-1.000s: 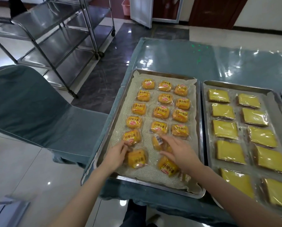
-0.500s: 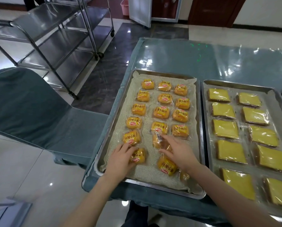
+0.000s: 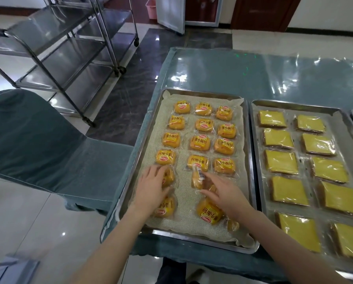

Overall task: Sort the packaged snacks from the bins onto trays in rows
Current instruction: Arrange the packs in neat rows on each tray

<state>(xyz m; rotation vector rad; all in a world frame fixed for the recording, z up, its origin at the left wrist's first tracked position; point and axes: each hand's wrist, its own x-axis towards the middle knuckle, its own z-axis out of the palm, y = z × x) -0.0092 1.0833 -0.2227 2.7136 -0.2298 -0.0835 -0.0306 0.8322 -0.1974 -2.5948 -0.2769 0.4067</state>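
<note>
A teal cloth-covered chair (image 3: 48, 136) stands left of the table. Behind it are steel wheeled shelf racks (image 3: 73, 44). A pink plastic bin (image 3: 151, 7) sits far back.

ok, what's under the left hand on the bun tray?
The left hand lies flat over a packaged bun in the left column; only the bun's right edge shows. Its label and the liner beneath are covered. Another bun lies just nearer.
</note>
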